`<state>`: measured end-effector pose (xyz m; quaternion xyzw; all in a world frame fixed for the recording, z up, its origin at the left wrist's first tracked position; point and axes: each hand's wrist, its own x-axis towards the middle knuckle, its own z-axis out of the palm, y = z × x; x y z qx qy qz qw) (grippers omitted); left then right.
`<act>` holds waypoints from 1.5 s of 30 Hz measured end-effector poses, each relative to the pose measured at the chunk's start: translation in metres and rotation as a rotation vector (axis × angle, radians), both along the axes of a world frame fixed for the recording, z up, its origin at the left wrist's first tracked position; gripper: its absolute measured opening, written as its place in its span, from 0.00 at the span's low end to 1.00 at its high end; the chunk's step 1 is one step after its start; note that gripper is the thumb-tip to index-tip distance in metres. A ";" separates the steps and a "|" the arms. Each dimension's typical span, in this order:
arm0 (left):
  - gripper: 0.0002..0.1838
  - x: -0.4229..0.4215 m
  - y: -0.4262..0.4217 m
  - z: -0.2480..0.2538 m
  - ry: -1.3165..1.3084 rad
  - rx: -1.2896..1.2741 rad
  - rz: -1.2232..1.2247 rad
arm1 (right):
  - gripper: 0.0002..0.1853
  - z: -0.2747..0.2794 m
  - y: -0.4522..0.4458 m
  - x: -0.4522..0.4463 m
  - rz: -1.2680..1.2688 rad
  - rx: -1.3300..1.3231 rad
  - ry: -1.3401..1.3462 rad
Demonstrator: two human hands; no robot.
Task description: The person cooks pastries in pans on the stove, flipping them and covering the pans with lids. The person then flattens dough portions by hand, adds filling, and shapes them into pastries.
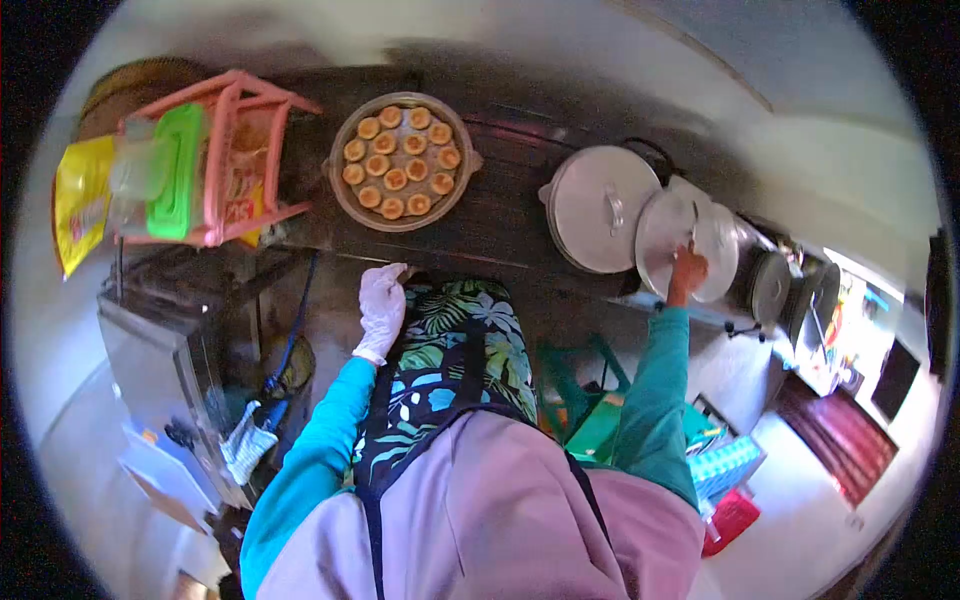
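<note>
My left hand (382,308), in a white glove, is beside the front edge of the dark table (510,215). Its fingers are curled together and nothing shows in them. Beyond it on the table sits a round metal pan (464,190) with several round browned pieces (395,179) spread inside. At the right, my bare right hand (687,272) reaches over a round pale metal lid or plate (655,240). Its fingers are pinched around something small and thin that I cannot make out. Just left of it lies a large lidded pot (603,205).
A pink rack (218,165) with a green-lidded container (178,170) and a yellow bag (84,195) stands at the left. Dark round pans (770,288) line the far right. Below are a grey cabinet (150,350) and a green stool (570,385).
</note>
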<state>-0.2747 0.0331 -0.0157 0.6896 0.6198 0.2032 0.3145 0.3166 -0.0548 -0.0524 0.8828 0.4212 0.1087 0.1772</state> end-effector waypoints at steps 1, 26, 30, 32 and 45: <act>0.18 -0.002 -0.003 0.001 0.003 0.001 0.027 | 0.17 0.012 0.004 -0.009 -0.028 -0.001 0.014; 0.21 -0.091 -0.065 -0.002 0.025 -0.513 0.268 | 0.18 -0.003 0.231 -0.380 0.468 0.270 0.830; 0.20 -0.090 -0.052 -0.008 -0.018 -0.485 0.275 | 0.17 0.003 0.227 -0.375 0.468 0.300 0.879; 0.20 -0.090 -0.042 -0.013 -0.042 -0.470 0.239 | 0.17 0.010 0.228 -0.380 0.454 0.296 0.862; 0.20 -0.035 -0.024 -0.027 -0.135 -0.586 -0.065 | 0.11 0.029 0.169 -0.363 0.347 0.619 1.093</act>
